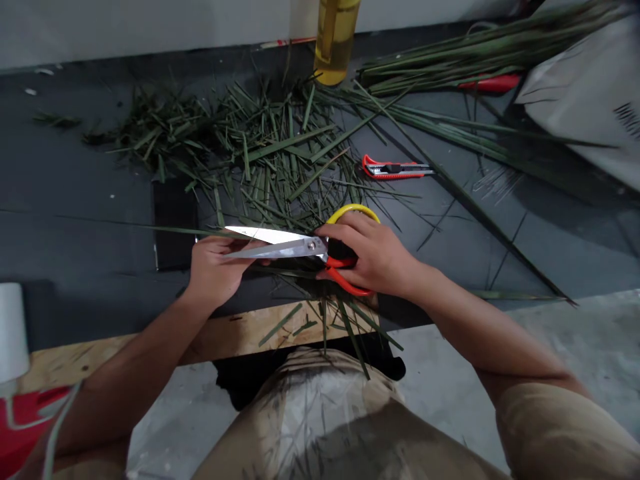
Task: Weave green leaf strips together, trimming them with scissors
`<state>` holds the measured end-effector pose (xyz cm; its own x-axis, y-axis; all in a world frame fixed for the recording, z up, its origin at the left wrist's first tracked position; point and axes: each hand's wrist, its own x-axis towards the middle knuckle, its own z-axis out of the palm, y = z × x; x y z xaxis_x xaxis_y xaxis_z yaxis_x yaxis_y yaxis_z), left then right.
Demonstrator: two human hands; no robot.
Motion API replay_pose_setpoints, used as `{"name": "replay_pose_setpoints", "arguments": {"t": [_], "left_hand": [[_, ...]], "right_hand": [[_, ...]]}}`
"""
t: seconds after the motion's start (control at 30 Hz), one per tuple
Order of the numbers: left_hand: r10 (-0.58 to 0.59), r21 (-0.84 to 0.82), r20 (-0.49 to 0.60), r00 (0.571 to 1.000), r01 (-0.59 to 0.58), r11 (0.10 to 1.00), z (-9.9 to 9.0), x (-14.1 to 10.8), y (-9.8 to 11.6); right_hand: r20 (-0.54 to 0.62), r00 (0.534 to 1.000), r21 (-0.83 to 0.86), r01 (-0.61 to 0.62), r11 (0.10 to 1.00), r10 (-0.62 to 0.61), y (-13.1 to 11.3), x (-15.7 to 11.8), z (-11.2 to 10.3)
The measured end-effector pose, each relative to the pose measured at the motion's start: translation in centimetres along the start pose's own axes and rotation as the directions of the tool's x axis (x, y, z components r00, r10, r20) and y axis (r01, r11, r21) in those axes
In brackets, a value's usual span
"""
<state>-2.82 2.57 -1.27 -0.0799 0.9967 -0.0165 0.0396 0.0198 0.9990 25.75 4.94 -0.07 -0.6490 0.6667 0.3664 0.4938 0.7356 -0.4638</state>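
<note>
Scissors are resting open mid-frame in my right hand, its fingers curling around the yellow and red handles. Left of them, my left hand is pinching a green leaf strip, its fingers hiding partly behind the blades; the strip is stretching toward the frame's left edge.

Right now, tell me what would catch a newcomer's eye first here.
First, the scissors with one yellow and one red handle loop, blades apart, in the right hand mid-picture. Next, the heap of cut green strips beyond them, and the red utility knife to its right.
</note>
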Motion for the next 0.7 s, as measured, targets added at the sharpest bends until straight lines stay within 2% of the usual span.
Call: {"name": "replay_pose_setpoints", "arguments": {"t": [0.1, 0.23, 0.37, 0.53, 0.7], "left_hand": [[0.016, -0.026, 0.041, 0.999, -0.015, 1.000, 0.5, 0.1, 0.9], [0.002, -0.140, -0.074, 0.997, -0.012, 0.990, 1.0, 0.3, 1.5], [-0.014, -0.177, -0.101, 0.995, -0.004, 0.984, 0.8, 0.4, 1.3], [0.010, -0.245, -0.219, 0.976, -0.065, 0.967, 0.7, 0.6, 1.4], [-0.059, -0.281, -0.192, 0.980, 0.003, 0.960, 0.8, 0.8, 1.6]], "right_hand": [[-0.017, 1.000, -0.067, 0.003, 0.998, -0.005, 0.0, 0.0, -0.1], [-0.046, 0.999, -0.114, -0.001, 0.994, -0.005, 0.0, 0.2, -0.4], [-0.053, 0.998, -0.150, -0.028, 0.988, 0.020, -0.1, 0.2, -0.6], [-0.056, 0.997, -0.172, -0.056, 0.984, 0.047, -0.1, 0.1, -0.7], [-0.035, 0.995, -0.154, -0.097, 0.983, 0.093, 0.0, 0.1, -0.7]]}}
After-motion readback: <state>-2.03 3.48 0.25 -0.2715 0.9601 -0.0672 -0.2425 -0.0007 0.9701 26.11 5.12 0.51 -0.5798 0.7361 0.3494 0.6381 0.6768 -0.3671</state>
